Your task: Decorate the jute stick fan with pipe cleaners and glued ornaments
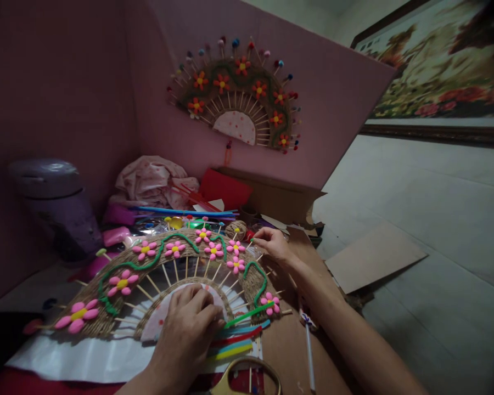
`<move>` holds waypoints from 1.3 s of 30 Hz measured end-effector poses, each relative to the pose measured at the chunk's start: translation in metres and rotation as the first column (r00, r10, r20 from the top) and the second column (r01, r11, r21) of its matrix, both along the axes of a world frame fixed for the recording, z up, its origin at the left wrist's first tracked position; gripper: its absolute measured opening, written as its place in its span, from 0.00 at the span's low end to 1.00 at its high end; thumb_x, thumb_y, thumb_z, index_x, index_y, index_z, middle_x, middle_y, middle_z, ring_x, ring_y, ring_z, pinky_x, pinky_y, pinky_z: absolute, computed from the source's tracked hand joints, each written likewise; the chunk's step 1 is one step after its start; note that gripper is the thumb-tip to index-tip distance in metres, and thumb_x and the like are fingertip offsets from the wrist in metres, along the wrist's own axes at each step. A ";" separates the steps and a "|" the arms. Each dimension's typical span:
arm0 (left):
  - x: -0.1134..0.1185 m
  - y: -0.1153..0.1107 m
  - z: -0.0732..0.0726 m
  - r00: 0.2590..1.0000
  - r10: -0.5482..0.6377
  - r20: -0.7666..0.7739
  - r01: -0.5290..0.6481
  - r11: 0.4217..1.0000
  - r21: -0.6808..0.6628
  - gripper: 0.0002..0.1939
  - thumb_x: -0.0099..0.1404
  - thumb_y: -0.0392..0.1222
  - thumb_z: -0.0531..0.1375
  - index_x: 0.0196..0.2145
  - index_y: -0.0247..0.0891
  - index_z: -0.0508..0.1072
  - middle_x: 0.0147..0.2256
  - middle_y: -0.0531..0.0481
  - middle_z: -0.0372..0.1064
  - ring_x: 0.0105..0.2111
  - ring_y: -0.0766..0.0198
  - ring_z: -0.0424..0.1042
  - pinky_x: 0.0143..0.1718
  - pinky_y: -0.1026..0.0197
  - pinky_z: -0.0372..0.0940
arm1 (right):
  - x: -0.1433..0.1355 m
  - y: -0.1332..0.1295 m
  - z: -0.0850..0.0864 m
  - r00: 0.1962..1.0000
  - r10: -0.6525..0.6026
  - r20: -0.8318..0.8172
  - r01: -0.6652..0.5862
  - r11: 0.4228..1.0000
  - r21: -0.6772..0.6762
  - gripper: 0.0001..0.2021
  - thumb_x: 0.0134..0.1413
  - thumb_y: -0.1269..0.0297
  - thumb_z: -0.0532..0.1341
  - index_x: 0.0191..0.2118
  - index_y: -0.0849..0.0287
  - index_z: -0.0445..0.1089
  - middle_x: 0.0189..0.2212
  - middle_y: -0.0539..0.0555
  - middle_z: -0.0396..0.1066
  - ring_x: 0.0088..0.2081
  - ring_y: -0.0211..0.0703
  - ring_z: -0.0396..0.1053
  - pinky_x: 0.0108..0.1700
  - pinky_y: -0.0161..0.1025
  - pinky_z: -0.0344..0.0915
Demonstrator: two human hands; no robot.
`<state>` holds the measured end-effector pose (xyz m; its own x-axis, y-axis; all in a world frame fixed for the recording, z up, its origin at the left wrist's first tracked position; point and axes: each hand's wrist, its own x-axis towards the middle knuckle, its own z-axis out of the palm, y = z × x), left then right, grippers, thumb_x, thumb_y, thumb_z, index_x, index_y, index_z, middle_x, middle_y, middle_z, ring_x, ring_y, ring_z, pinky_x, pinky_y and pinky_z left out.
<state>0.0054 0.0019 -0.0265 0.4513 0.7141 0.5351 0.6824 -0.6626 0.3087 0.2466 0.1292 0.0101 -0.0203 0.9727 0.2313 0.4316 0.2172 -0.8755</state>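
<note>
Your left hand [189,318] lies flat, fingers spread loose, pressing the white centre of the jute fan [164,269] that sits on the surface [288,351] in front of you. Your right hand [274,241] pinches a small red-tipped stick [250,237] at the fan's upper right edge. Scissors [247,376] lie just below the fan. A finished fan [241,93] hangs on the pink board [337,93].

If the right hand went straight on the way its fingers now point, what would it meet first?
Probably the small ball of brown twine, just beyond the right hand, whose fingertips point left and slightly away over the rim of the jute fan with pink flowers. Depth is unclear; it may pass over it.
</note>
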 end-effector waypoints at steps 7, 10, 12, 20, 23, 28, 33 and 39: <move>0.001 -0.001 0.000 1.000 0.001 0.006 -0.001 1.000 -0.019 0.07 0.61 0.36 0.54 0.30 0.40 0.72 0.32 0.48 0.67 0.38 0.55 0.61 0.39 0.50 0.55 | 0.001 0.000 -0.001 1.000 -0.015 -0.002 0.015 1.000 0.003 0.06 0.36 0.63 0.61 0.24 0.61 0.68 0.23 0.50 0.69 0.26 0.37 0.64 0.28 0.34 0.60; 0.001 -0.001 0.000 1.000 -0.003 0.005 0.003 1.000 -0.025 0.07 0.61 0.36 0.54 0.30 0.40 0.72 0.31 0.48 0.67 0.38 0.56 0.61 0.39 0.50 0.55 | 0.001 -0.001 -0.001 1.000 0.001 0.000 -0.001 1.000 -0.007 0.07 0.37 0.64 0.61 0.26 0.61 0.70 0.24 0.51 0.70 0.26 0.37 0.64 0.28 0.34 0.60; 0.001 -0.001 0.000 1.000 -0.001 0.003 0.001 1.000 -0.029 0.07 0.61 0.36 0.54 0.30 0.40 0.72 0.31 0.48 0.66 0.38 0.56 0.61 0.39 0.50 0.55 | 0.001 -0.001 -0.002 1.000 0.013 0.003 -0.013 1.000 -0.014 0.07 0.37 0.64 0.61 0.26 0.61 0.71 0.24 0.51 0.71 0.26 0.37 0.65 0.28 0.34 0.60; 0.001 -0.001 0.001 1.000 -0.003 -0.002 0.003 1.000 -0.027 0.07 0.62 0.36 0.54 0.30 0.40 0.72 0.31 0.48 0.66 0.37 0.56 0.61 0.39 0.50 0.55 | 0.000 0.002 -0.005 1.000 0.015 0.001 -0.015 1.000 -0.001 0.07 0.36 0.64 0.61 0.24 0.62 0.71 0.23 0.51 0.70 0.26 0.38 0.65 0.29 0.35 0.60; 0.002 0.000 0.001 1.000 -0.002 -0.009 0.002 0.999 -0.037 0.08 0.62 0.35 0.54 0.30 0.39 0.72 0.31 0.48 0.66 0.37 0.56 0.60 0.39 0.50 0.54 | 0.000 0.003 -0.006 1.000 0.008 0.004 -0.008 1.000 0.006 0.07 0.35 0.64 0.61 0.24 0.61 0.71 0.23 0.51 0.71 0.26 0.38 0.65 0.30 0.35 0.60; 0.002 0.000 0.000 1.000 0.002 -0.006 -0.003 0.999 -0.044 0.07 0.62 0.35 0.54 0.30 0.39 0.72 0.32 0.48 0.66 0.38 0.56 0.60 0.40 0.50 0.54 | 0.001 0.002 -0.005 1.000 -0.003 0.011 0.003 1.000 0.014 0.06 0.36 0.65 0.61 0.24 0.61 0.72 0.23 0.52 0.72 0.27 0.40 0.67 0.31 0.36 0.61; 0.001 -0.002 -0.001 1.000 -0.002 0.001 0.002 0.999 -0.043 0.07 0.62 0.35 0.54 0.30 0.39 0.71 0.32 0.48 0.66 0.38 0.56 0.60 0.40 0.50 0.54 | 0.002 0.000 -0.005 1.000 -0.008 0.007 0.008 1.000 0.012 0.08 0.35 0.66 0.60 0.26 0.60 0.74 0.25 0.53 0.73 0.29 0.42 0.68 0.31 0.37 0.62; 0.001 -0.002 0.002 1.000 0.005 -0.008 -0.005 0.999 -0.040 0.07 0.62 0.35 0.54 0.30 0.39 0.72 0.32 0.48 0.66 0.38 0.56 0.60 0.40 0.50 0.54 | 0.002 -0.001 -0.001 1.000 -0.018 0.012 0.018 1.000 0.013 0.09 0.36 0.66 0.59 0.27 0.61 0.74 0.26 0.54 0.74 0.30 0.42 0.69 0.32 0.37 0.63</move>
<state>0.0064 -0.0005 -0.0246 0.4517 0.7370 0.5028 0.6880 -0.6465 0.3295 0.2482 0.1279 0.0089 -0.0053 0.9698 0.2440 0.4459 0.2207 -0.8675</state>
